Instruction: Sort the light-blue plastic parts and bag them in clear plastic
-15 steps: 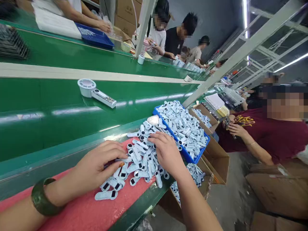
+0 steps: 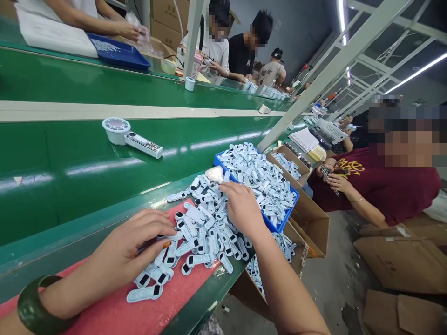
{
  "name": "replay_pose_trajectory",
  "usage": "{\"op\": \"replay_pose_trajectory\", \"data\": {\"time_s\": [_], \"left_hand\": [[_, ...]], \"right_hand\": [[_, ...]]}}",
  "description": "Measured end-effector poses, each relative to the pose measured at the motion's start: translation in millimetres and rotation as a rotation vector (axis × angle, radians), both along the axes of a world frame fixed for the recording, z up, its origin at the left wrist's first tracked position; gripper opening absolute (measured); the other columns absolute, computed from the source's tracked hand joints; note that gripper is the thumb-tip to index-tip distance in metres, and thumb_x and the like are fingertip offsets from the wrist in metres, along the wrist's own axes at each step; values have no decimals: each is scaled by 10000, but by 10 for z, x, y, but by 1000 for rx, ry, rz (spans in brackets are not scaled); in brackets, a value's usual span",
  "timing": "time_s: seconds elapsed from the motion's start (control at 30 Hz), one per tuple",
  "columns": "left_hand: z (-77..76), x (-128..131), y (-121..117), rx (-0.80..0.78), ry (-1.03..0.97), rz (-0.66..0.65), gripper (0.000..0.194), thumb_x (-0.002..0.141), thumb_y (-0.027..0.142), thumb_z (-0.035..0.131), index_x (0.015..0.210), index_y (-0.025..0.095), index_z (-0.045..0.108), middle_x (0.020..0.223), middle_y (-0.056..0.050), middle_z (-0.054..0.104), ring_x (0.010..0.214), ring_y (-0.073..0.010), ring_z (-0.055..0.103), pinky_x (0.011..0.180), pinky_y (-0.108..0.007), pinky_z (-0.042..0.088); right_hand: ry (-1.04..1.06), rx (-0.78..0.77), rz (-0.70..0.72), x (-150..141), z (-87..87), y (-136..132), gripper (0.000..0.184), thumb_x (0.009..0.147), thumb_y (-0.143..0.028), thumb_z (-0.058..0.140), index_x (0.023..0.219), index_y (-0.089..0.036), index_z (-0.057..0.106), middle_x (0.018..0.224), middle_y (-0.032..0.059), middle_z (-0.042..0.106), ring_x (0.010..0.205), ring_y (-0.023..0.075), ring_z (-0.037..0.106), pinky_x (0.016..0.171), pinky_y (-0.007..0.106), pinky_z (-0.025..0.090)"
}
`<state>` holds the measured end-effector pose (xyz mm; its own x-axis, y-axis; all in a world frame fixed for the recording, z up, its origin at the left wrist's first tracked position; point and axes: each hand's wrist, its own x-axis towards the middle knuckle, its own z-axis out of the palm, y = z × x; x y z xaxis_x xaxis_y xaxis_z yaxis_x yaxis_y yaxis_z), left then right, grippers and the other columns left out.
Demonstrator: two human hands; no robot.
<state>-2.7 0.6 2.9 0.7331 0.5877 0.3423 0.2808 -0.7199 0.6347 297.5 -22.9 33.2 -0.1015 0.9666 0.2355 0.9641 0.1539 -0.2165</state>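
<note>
A loose pile of small pale-blue plastic handle covers [image 2: 206, 228], each with dark patches, lies on a pink mat [image 2: 104, 314]. My left hand [image 2: 139, 239] is at the pile's left side, its fingers loosely bent and the thumb apart from them. What is under its palm is partly hidden. At the right side of the heap, my right hand [image 2: 242, 209] rests with fingers stretched over the covers, fingertips near a whitish lump [image 2: 214, 174]. No cover is visibly gripped in either hand.
Beside the pile stands a blue tray [image 2: 291, 214] full of similar covers. Below the bench edge are cardboard boxes [image 2: 312, 223] with more. A handheld fan [image 2: 117, 131] lies on the green belt [image 2: 80, 200]. A person in maroon [image 2: 394, 181] sits at right; others work across.
The view has shifted, so most things appear a little further left. My right hand has pushed or spread covers near the pile's right edge; my left hand stays by the left side.
</note>
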Motion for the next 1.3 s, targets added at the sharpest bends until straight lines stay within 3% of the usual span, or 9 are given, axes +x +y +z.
{"op": "replay_pose_trajectory", "data": {"time_s": [0.13, 0.23, 0.37, 0.47, 0.6, 0.73, 0.93, 1.13, 1.3], "left_hand": [[5, 3, 26, 23, -1, -5, 215, 974, 252, 567, 1158, 344, 629, 1146, 68, 684, 1178, -147, 559, 1003, -255, 457], [21, 14, 17, 22, -13, -4, 205, 968, 264, 582, 1147, 344, 643, 1137, 72, 694, 1167, -144, 568, 1006, -239, 454], [36, 28, -8, -13, -51, 36, 176, 984, 307, 559, 1120, 348, 664, 1106, 68, 705, 1179, -157, 558, 1007, -251, 442], [38, 14, 3, -3, -25, 35, 179, 986, 333, 563, 1129, 369, 665, 1121, 80, 700, 1195, -145, 552, 1018, -238, 432], [12, -34, 59, 52, 60, 6, 196, 979, 356, 578, 1158, 396, 647, 1195, 106, 679, 1228, -114, 541, 1048, -200, 413], [-12, -59, 96, 84, 95, 13, 219, 976, 394, 576, 1188, 404, 630, 1211, 104, 673, 1242, -108, 540, 1071, -193, 399], [48, -19, 89, 118, 32, 45, 198, 969, 451, 556, 1111, 390, 681, 1136, 92, 706, 1140, -102, 621, 1006, -163, 444], [33, -57, 120, 59, 118, 47, 243, 928, 458, 622, 1147, 375, 688, 1206, 55, 700, 1188, -175, 613, 1033, -264, 487], [-13, -98, 147, 20, 147, 34, 267, 916, 463, 638, 1169, 389, 683, 1235, 58, 688, 1217, -190, 596, 1059, -284, 471]], "right_hand": [[157, 2, 203, 5, 23, -186, 477, 915, -19, 384, 1260, -264, 604, 1297, -1, 677, 1345, 211, 522, 1177, 532, 356], [237, 52, 229, 67, 39, -443, 429, 963, -55, 379, 1247, -299, 588, 1277, -17, 682, 1311, 166, 552, 1188, 495, 350], [193, 119, 9, 167, 8, -849, 324, 1003, -186, 450, 1283, -286, 580, 1291, 50, 653, 1206, 209, 608, 1012, 440, 508], [123, 35, -214, 201, -83, -1151, 371, 1001, -355, 511, 1361, -275, 540, 1261, 102, 631, 1059, 249, 661, 817, 416, 583], [123, -84, -309, 160, -254, -1410, 468, 979, -434, 543, 1412, -265, 493, 1283, 127, 599, 975, 253, 683, 668, 371, 593], [175, -82, -367, 74, -358, -1397, 397, 996, -372, 511, 1370, -239, 529, 1246, 133, 611, 1013, 265, 676, 702, 374, 595], [240, -72, -401, 7, -328, -1168, 386, 981, -303, 539, 1359, -223, 545, 1262, 128, 586, 935, 235, 679, 700, 367, 583], [338, -41, -439, 1, -298, -1114, 339, 950, -287, 567, 1285, -245, 600, 1165, 89, 595, 743, 163, 657, 658, 347, 556], [351, 14, -466, -34, -313, -1075, 303, 921, -275, 567, 1216, -245, 626, 1113, 72, 597, 739, 160, 643, 634, 337, 519]]}}
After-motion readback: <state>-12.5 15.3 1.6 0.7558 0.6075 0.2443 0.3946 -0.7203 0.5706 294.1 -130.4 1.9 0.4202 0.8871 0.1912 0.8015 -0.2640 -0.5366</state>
